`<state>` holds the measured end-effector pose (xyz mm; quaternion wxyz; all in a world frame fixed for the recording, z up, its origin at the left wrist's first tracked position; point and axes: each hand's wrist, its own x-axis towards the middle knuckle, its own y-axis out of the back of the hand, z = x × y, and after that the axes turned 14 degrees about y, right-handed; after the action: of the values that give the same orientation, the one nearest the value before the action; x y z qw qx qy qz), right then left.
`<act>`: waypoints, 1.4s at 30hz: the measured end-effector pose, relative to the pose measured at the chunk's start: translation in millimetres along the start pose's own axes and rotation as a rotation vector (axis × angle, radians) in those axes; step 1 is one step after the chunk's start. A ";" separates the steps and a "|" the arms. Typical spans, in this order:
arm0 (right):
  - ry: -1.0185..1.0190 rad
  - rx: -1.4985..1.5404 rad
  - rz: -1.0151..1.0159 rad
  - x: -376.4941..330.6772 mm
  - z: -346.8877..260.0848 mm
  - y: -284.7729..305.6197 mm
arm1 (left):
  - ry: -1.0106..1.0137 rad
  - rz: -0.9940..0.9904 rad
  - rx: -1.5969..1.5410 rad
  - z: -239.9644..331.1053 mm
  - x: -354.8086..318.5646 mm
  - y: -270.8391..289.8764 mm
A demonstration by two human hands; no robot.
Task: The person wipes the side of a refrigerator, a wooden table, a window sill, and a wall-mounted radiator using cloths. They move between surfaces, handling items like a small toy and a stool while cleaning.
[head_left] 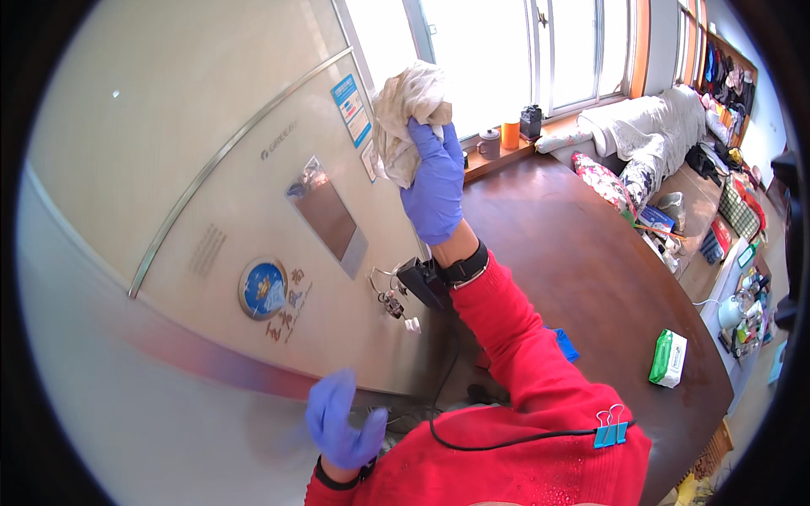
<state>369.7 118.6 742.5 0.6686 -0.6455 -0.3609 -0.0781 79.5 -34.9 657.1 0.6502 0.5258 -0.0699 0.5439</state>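
Observation:
My right hand, in a purple glove, reaches up and grips a crumpled off-white cloth. The cloth lies along the right edge of a tall cream refrigerator; whether it presses on the surface I cannot tell. Lower down, my left hand, gloved in purple too, hovers by the lower part of the refrigerator. Its fingers are loosely bent, the thumb stands apart, and nothing is in it. A blue-and-white sticker, a brown panel and a round blue emblem mark the door.
Keys hang near the refrigerator's edge. A brown table bears a green-and-white packet. On the windowsill stand a grey mug, an orange container and a dark container. Beyond is a cloth-draped sofa.

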 end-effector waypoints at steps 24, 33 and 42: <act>-0.106 0.058 0.114 -74.2 -38.0 -14.6 | 0.820 -0.344 -1.265 23.8 1.0 -104.8; -0.343 0.413 0.143 -71.8 -27.6 15.1 | 0.626 -0.383 -1.107 5.3 -8.8 -117.0; -0.526 0.514 0.192 -95.9 -36.0 6.3 | 0.524 -0.495 -1.114 -29.8 -13.0 -157.7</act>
<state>317.3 51.8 684.8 0.6974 -0.4856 -0.4659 0.2463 183.1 2.3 539.5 0.9262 -0.0381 -0.0576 0.3708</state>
